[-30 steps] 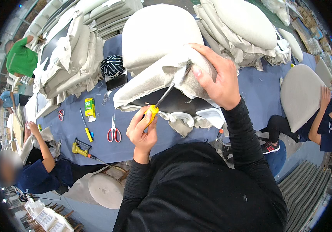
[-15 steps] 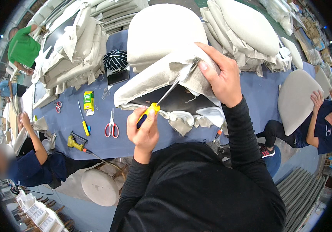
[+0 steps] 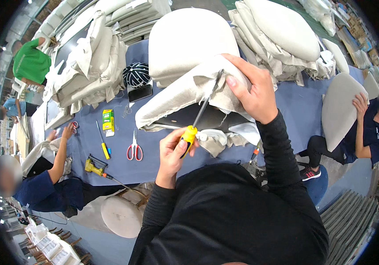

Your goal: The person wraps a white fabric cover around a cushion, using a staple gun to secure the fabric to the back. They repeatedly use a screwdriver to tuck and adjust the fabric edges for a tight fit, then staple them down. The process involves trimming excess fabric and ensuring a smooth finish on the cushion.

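One beige upholstered panel tilts over the surface, its edge pinched by the right hand, presumably for steadiness, while the left hand grips a yellow-handled tool angled into its fabric.

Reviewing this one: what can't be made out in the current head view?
All in the head view:
- Screwdriver in the left hand: whether its tip enters the fabric cover, too small to tell.
- Right hand: fingers beyond thumb and index, hidden behind the hand itself.
- Left co-worker: head blurred.
- Upper-right pad stack: cut off by the top edge.
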{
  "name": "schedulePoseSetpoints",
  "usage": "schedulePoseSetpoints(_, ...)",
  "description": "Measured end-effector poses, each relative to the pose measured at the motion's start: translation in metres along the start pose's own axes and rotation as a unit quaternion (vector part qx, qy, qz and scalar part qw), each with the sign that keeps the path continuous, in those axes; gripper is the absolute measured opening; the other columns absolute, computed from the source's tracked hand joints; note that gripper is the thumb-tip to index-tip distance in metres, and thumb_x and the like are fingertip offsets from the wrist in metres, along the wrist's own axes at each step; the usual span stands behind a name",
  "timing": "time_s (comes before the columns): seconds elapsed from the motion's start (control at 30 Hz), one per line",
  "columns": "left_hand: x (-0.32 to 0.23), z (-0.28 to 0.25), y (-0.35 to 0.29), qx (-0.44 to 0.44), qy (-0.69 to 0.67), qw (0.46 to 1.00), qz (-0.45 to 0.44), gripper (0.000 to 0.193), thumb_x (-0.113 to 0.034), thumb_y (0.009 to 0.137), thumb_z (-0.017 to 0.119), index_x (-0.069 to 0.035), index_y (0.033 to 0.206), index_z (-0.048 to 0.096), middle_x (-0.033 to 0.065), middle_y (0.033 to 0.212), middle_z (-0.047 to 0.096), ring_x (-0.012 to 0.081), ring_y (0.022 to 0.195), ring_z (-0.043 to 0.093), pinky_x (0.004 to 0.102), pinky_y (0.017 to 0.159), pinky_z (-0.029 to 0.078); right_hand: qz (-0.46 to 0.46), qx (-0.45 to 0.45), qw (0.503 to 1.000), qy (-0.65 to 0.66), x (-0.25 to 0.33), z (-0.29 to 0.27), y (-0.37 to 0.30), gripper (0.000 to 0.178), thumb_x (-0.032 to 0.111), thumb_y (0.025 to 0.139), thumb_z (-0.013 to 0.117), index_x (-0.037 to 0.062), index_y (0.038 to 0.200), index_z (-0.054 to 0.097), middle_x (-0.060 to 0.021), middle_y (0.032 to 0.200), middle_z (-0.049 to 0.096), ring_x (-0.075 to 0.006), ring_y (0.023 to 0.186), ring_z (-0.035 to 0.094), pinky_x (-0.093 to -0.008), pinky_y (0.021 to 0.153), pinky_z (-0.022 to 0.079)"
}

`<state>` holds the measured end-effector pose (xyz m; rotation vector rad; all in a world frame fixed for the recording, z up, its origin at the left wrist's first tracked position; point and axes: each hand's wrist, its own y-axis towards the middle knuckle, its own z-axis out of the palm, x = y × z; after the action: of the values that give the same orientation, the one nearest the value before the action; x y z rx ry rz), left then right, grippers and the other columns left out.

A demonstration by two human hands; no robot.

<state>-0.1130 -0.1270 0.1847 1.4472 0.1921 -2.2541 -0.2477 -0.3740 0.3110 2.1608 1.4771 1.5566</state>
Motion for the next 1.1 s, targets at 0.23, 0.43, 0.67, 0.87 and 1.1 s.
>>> schedulePoseSetpoints(0.23,0.034,-0.007,-0.003,0.278,-0.487,0.822,-0.101,0.044,-0.042,0.111,0.055,0.002,0.109,0.062,-0.0003,0.051,0.057,0.0106,0.032,0.047,0.0268,0.032,0.036,-0.005,0.009,1.0,0.002,0.009,0.005,-0.002,0.048,0.029,0.091,0.073,0.007,0.132,0.074,-0.0221,0.118,0.077,-0.0386,0.105,0.077,-0.0388,0.092,0.06)
schedulePoseSetpoints(0.43,0.005,-0.067,-0.01,-0.093,-0.305,0.945,0.079,0.037,-0.048,0.115,0.048,-0.013,0.124,0.059,-0.0009,0.073,0.056,0.0093,0.048,0.045,0.0253,0.047,0.033,-0.018,0.017,0.999,0.023,-0.002,-0.004,-0.002,0.049,0.026,0.09,0.072,0.0062,0.134,0.073,-0.0224,0.12,0.077,-0.0363,0.107,0.077,-0.0385,0.094,0.059)
schedulePoseSetpoints(0.67,0.12,-0.24,-0.132,-0.361,0.268,0.887,-0.101,0.03,-0.023,0.109,0.062,-0.01,0.136,0.065,0.003,0.103,0.069,0.0164,0.092,0.066,0.0314,0.08,0.053,-0.099,0.067,0.982,0.148,-0.007,-0.027,-0.022,0.046,0.022,0.098,0.051,-0.0099,0.122,0.075,-0.023,0.117,0.079,-0.0333,0.108,0.078,-0.0371,0.097,0.059)
schedulePoseSetpoints(0.87,0.076,-0.228,-0.089,-0.374,0.367,0.85,-0.057,0.041,-0.023,0.105,0.07,0.005,0.135,0.068,0.0107,0.121,0.075,0.0208,0.118,0.067,0.0352,0.104,0.05,-0.092,0.028,0.989,0.115,-0.004,-0.009,-0.044,0.042,0.02,0.099,0.048,-0.0078,0.104,0.079,-0.0222,0.1,0.08,-0.0318,0.092,0.079,-0.0375,0.086,0.061)
schedulePoseSetpoints(1.1,-0.115,0.012,0.023,0.154,0.225,0.946,0.177,0.047,-0.022,0.084,0.082,0.0,0.124,0.075,0.0186,0.138,0.071,0.0352,0.131,0.065,0.0475,0.115,0.046,-0.089,-0.041,0.992,0.082,0.009,0.021,-0.067,0.036,0.024,0.102,0.055,-0.0029,0.102,0.08,-0.0212,0.106,0.077,-0.0319,0.101,0.073,-0.0413,0.089,0.056)
